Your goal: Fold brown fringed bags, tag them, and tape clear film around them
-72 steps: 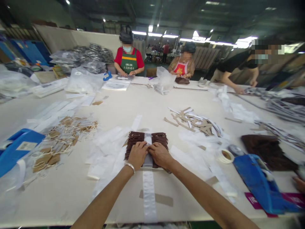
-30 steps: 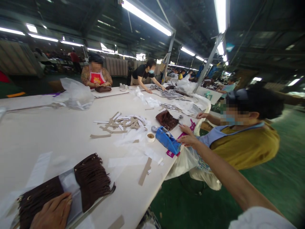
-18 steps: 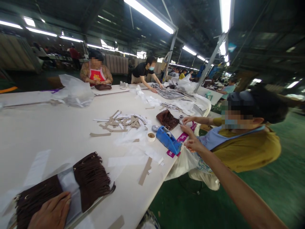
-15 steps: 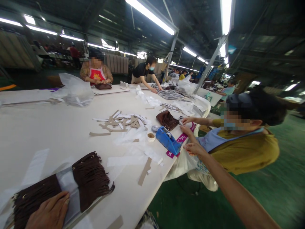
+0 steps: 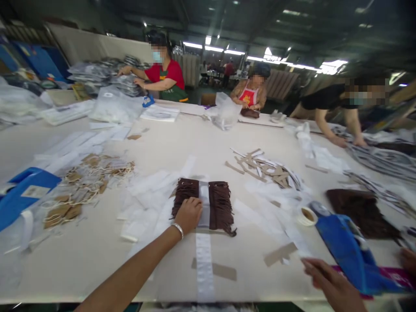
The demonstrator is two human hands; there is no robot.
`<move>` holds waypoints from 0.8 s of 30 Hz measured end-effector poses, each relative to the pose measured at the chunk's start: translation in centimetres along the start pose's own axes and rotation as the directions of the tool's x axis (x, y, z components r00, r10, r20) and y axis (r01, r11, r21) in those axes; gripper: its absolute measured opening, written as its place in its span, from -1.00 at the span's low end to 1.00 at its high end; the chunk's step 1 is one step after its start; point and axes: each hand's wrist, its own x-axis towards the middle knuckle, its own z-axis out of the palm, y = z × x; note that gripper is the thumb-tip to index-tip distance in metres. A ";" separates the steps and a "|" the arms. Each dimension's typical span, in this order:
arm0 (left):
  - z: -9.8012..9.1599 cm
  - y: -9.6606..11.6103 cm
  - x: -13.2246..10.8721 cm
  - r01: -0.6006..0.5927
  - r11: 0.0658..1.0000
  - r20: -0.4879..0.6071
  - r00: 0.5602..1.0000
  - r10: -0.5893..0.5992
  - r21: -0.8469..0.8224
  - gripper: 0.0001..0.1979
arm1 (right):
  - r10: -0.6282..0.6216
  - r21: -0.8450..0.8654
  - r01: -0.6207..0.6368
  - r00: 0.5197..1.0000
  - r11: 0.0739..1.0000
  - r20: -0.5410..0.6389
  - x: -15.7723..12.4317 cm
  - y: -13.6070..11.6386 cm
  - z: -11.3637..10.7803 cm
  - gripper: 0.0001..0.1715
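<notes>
A dark brown fringed leather piece (image 5: 221,208) with metal eyelets lies on the table, wrapped across its middle by a pale, partly see-through strip (image 5: 204,195). My left hand (image 5: 188,214), with a silver bracelet at the wrist, rests on the piece's left half, fingers lying flat beside the strip. A long white strip (image 5: 204,268) runs from under the piece toward the table's near edge. My right hand (image 5: 334,281) is left of the blue tape dispenser (image 5: 344,247), its fingers pressed together and slightly blurred. Whatever they pinch, if anything, is too small to make out.
Tan and white strips (image 5: 269,167) are piled beyond the piece. Tags with strings (image 5: 74,190) and another blue dispenser (image 5: 26,195) lie left. A tape roll (image 5: 307,216) and brown fringed item (image 5: 360,212) are at right. A co-worker's hand (image 5: 407,260) shows at the right edge.
The view has swung left, bringing the fringed piece to the middle. My right hand has moved from the dispenser's near end to its left side. My left hand stays on the piece.
</notes>
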 end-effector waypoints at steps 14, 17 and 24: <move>0.1 -0.7 -0.7 0.010 0.989 -0.052 0.998 -0.018 -0.148 -0.76 | -0.158 -0.105 0.208 0.919 0.972 0.360 3.7 -16.6 25.7 -0.83; 0.4 -1.1 -0.8 0.017 0.984 -0.054 0.998 -0.027 -0.179 -0.78 | -0.141 -0.211 0.217 0.935 0.953 0.325 3.7 -17.1 26.1 -0.86; 0.6 -1.5 -0.8 0.023 0.975 -0.045 0.998 -0.033 -0.220 -0.80 | -0.063 -0.366 0.165 0.960 0.916 0.274 3.4 -18.2 27.0 -0.93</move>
